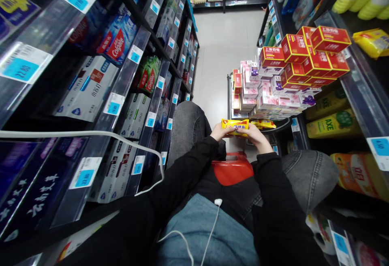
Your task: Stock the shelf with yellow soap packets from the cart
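My left hand [219, 131] and my right hand [257, 137] hold a yellow-wrapped bar of soap [235, 125] between them, one at each end. Their fingers are closed on it and its printed side faces up. Just beyond my right hand lies another yellow packet [265, 124], at the foot of a stack of boxes. That stack has pink and white soap boxes [267, 98] low down and red soap boxes [314, 61] on top. Below my hands, between my knees, is a red plastic stool [233, 169], partly hidden.
On the left, shelves carry toothpaste boxes [88, 88] behind price tags [114, 104]. The right shelf holds yellow AXE bottles [334, 124] and a yellow packet [372, 43]. A white cable [121, 137] crosses the left side. Grey floor [226, 43] runs ahead between the shelves.
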Demonstrator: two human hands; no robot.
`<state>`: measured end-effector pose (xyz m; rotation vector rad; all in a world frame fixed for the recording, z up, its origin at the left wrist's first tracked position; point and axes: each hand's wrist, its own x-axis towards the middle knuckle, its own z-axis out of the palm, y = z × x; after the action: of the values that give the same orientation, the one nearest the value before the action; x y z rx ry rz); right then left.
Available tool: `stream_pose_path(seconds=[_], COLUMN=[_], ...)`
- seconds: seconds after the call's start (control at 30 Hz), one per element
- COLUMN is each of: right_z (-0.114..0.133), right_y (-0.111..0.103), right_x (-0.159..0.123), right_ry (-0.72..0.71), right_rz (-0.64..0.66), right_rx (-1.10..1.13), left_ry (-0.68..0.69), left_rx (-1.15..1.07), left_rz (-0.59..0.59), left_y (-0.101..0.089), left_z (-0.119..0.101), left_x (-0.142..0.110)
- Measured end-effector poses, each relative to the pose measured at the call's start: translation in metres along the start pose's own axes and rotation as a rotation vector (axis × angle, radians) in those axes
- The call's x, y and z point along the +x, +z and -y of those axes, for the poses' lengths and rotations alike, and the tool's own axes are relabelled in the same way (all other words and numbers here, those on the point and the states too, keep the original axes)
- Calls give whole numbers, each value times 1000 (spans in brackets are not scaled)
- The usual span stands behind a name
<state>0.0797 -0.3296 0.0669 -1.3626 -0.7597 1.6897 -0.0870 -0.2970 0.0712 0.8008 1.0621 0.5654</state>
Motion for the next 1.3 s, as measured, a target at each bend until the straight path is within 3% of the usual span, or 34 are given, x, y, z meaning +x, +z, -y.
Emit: stream_pose_path(seconds=[1.3], right_z=[-3], right_y=[4], right_x=[3], right_ry=[-19], right_rz=[5], right_rx=[17], left_ry=[-4], left_rx=[5], left_rz=[-13], left_y=[2], left_z=[-2], left_x=[-3])
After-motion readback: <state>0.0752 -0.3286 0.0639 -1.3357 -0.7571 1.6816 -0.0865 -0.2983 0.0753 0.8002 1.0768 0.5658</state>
